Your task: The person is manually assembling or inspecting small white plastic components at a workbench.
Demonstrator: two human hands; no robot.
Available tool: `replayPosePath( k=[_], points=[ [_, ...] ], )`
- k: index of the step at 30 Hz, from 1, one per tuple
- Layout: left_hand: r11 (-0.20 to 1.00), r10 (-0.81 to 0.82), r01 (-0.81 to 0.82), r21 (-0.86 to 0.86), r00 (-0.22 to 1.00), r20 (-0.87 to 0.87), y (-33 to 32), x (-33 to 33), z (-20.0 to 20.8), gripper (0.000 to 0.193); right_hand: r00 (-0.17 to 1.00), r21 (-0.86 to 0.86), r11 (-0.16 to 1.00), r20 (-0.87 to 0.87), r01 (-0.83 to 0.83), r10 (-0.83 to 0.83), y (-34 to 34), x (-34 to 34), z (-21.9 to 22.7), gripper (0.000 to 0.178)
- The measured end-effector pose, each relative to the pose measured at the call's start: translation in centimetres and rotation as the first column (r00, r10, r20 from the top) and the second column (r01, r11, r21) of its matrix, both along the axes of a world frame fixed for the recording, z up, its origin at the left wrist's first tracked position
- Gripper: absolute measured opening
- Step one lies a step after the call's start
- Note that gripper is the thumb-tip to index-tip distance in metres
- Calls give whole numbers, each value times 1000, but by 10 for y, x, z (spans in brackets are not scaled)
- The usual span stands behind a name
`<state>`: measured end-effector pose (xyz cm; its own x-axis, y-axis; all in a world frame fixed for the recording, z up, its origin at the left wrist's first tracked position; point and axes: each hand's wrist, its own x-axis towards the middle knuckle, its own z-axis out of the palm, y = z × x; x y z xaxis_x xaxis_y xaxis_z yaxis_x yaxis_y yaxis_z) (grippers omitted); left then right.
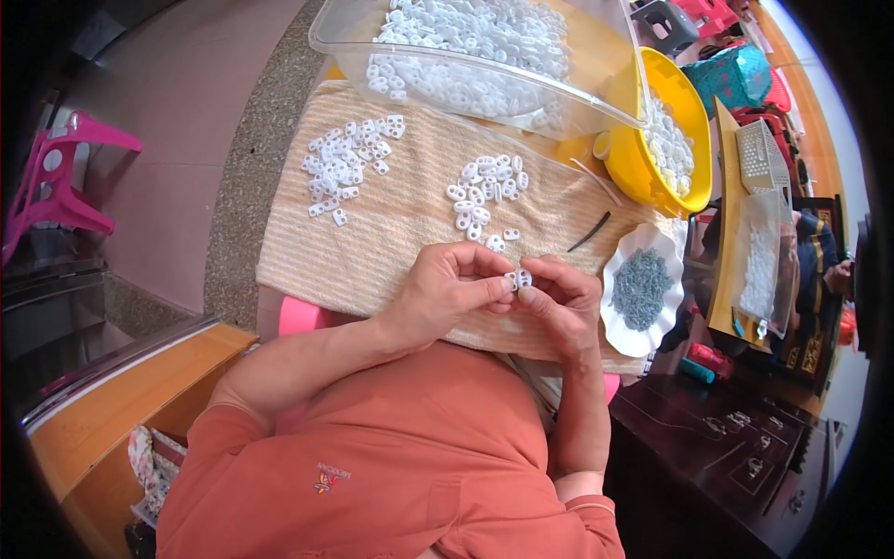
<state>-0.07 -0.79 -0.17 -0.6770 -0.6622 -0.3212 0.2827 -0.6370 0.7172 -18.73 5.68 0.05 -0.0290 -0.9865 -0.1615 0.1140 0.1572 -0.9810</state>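
Observation:
My left hand and my right hand meet close in front of me, over the near edge of a striped towel. Between their fingertips is a small white plastic piece with holes; both hands pinch it, so part of it is hidden. Just beyond the fingers lie a few loose white pieces. Farther off is a loose group of oval two-hole white pieces. Another pile, of squarer white pieces, sits at the far left of the towel.
To the right, a white wavy-rimmed dish holds many small grey metal parts. A thin black stick lies beside it. Beyond stand a yellow basket and a large clear bin, both with white pieces. A pink stool is at left.

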Motion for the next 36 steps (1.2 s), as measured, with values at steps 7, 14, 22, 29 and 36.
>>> replayPosePath(
  k=[7, 14, 22, 29, 36],
  points=[
    [1000, 1, -1, 5, 1000, 6, 0, 0, -1, 16, 1000, -33, 999, 21, -3, 4, 2, 0, -5, 33],
    [1000, 12, -12, 16, 1000, -12, 1, 0, -2, 16, 997, -80, 997, 77, 7, 0, 2, 2, -6, 34],
    [994, -25, 33, 104, 996, -82, -2, 1, 0, 15, 999, -116, 993, 53, 12, -6, 4, 2, -7, 34],
    [990, -57, 74, 119, 989, -138, -3, 2, 2, 17, 1000, -178, 984, 26, 12, -7, 7, 1, -7, 34],
    [986, -102, 122, 110, 980, -171, -2, 3, 5, 15, 990, -245, 968, -140, -52, 18, 12, -3, -6, 33]
  ],
)
